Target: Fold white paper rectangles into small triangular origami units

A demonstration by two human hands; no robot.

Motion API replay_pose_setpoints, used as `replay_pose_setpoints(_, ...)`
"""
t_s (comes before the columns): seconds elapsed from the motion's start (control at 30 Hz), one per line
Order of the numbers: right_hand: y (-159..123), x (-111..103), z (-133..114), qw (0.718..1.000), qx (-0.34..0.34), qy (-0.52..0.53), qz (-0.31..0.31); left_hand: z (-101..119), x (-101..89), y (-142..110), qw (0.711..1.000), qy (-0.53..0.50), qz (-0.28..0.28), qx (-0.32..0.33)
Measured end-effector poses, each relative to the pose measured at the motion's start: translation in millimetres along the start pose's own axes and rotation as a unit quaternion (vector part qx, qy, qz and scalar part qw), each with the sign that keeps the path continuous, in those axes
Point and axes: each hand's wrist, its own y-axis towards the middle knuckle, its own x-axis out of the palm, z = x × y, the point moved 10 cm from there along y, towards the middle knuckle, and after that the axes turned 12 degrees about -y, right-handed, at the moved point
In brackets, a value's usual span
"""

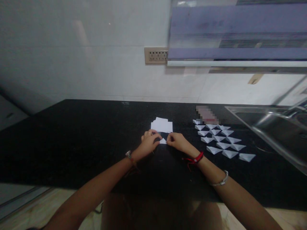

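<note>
A small piece of white paper (163, 141), folded to a point at its top, lies on the black countertop between my hands. My left hand (150, 141) pinches its left side with thumb and forefinger. At the opposite corner, the fingers of my right hand (177, 141) are closed on the paper's edge. Just beyond my fingertips sits a loose stack of white paper sheets (161, 124). Off to the right, several folded white paper pieces (224, 146) are laid out in uneven rows. My fingers hide parts of the paper's sides.
A metal sink (268, 123) is set into the counter (96, 143) at the right. Behind the folded pieces lies a blurred-out pinkish item (207, 114). A socket panel (156, 56) is on the tiled wall, beside a purple-and-white hanging panel (230, 32). The counter's front edge runs below my forearms.
</note>
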Motion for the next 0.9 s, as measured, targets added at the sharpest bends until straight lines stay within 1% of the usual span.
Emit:
replay_pose_setpoints(0.1, -4, -4, -9, 0.999, -0.045, 0.001, 0.013, 21, -0.2, -5, 0.993, 0.076, -0.002, 0.086)
replay_pose_setpoints(0.13, -6, -6, -15, 0.997, -0.069, -0.017, 0.018, 26, 0.9, -7, 0.989, 0.104, -0.01, 0.11)
replay_pose_setpoints(0.2, -13, -9, -27, 0.99, -0.115, -0.078, 0.023, 33, 6.0, -12, 0.978, 0.144, -0.045, 0.141)
replay_pose_setpoints(0.27, -21, -7, -37, 0.978, -0.14, -0.151, 0.009, 35, 11.5, -17, 0.97, 0.167, -0.089, 0.153)
replay_pose_setpoints(0.33, -28, -4, -45, 0.964, -0.153, -0.219, -0.01, 35, 14.2, -21, 0.964, 0.18, -0.121, 0.157)
replay_pose_setpoints(0.4, -33, -4, -50, 0.951, -0.154, -0.269, -0.012, 38, 14.1, -24, 0.96, 0.188, -0.133, 0.162)
replay_pose_setpoints(0.47, -37, -4, -52, 0.942, -0.159, -0.296, -0.016, 40, 13.3, -26, 0.957, 0.196, -0.137, 0.164)
replay_pose_setpoints(0.53, -41, -5, -51, 0.94, -0.173, -0.293, -0.027, 42, 11.7, -27, 0.956, 0.2, -0.138, 0.161)
replay_pose_setpoints(0.6, -43, -6, -46, 0.944, -0.181, -0.274, -0.035, 41, 10.0, -27, 0.958, 0.198, -0.137, 0.157)
replay_pose_setpoints(0.77, -43, -10, -34, 0.958, -0.167, -0.228, -0.047, 32, 11.1, -26, 0.965, 0.146, -0.154, 0.152)
replay_pose_setpoints(0.83, -39, -13, -34, 0.964, -0.155, -0.213, -0.029, 26, 12.0, -23, 0.969, 0.122, -0.153, 0.148)
replay_pose_setpoints(0.9, -33, -16, -37, 0.967, -0.153, -0.205, 0.004, 21, 13.1, -18, 0.974, 0.089, -0.149, 0.143)
